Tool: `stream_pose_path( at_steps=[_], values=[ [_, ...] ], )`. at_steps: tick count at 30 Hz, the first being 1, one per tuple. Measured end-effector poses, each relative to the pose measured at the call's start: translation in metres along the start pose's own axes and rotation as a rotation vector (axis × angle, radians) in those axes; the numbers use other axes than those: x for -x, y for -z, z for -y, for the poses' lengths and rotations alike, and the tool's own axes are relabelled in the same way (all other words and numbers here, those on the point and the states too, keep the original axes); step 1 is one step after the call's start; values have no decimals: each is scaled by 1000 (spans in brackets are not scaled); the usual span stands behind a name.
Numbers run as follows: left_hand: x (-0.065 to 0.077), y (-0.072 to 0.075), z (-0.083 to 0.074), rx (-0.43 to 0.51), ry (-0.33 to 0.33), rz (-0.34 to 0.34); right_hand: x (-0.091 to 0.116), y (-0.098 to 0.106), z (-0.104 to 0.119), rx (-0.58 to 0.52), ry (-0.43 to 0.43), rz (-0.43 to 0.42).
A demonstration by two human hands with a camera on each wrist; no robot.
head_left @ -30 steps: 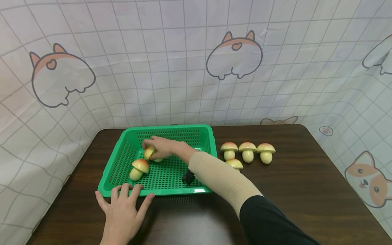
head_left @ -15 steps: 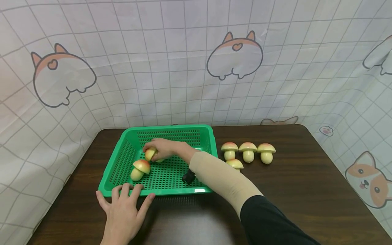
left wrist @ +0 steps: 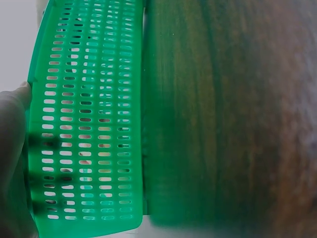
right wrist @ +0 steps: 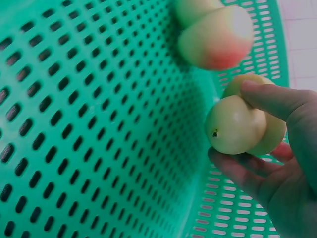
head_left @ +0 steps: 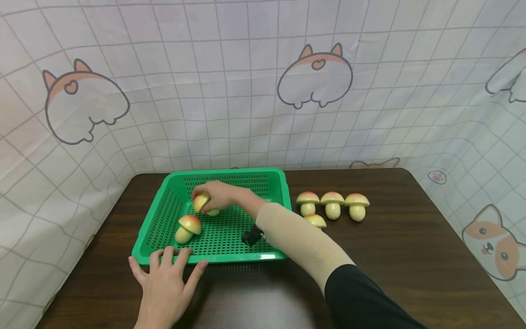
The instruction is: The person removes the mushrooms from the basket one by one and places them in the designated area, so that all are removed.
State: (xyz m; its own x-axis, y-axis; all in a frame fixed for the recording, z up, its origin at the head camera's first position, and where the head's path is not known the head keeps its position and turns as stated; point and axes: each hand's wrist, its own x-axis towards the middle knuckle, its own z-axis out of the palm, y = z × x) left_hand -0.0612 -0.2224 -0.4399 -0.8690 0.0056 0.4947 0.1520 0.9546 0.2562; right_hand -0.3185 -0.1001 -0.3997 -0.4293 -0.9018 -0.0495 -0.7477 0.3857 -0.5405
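Observation:
My right hand [head_left: 222, 195] grips a toy mushroom [head_left: 201, 202] with a yellow and red cap, inside the green plastic basket [head_left: 230, 257]. In the right wrist view, thumb and fingers pinch this mushroom [right wrist: 233, 126] around its cap and stem, the stem's round end facing the camera. A second toy mushroom [head_left: 186, 228] lies tilted in the basket, nearer the front left. My left hand [head_left: 166, 283] holds the basket's near rim at the left, several fingers hooked over it. In the left wrist view, dark finger shapes show through the perforated basket wall [left wrist: 89, 119].
Right of the basket, several more toy mushrooms [head_left: 332, 204] lie on the dark wooden table [head_left: 411, 256], one partly hidden behind the right forearm. A black wrist camera [head_left: 251, 236] hangs below the right wrist. A patterned white cloth [head_left: 230, 114] closes off the back.
My right hand has shifted very slightly, still on the same mushroom. The left hand, the basket and the other mushrooms stay put.

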Motion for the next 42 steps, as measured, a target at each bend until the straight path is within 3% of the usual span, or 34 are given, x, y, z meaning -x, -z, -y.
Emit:
stream_pose_path(
  at_steps=[19,35,42],
  values=[
    [0,-3,-1,7,0,-2,29,25,4,-158,-48,-122],
    [-1,-2,0,-2,9,6,61,48,5,-183,-36,-185],
    [-2,-1,0,1,0,-8,77,62,7,-138,19,-237]
  ],
)
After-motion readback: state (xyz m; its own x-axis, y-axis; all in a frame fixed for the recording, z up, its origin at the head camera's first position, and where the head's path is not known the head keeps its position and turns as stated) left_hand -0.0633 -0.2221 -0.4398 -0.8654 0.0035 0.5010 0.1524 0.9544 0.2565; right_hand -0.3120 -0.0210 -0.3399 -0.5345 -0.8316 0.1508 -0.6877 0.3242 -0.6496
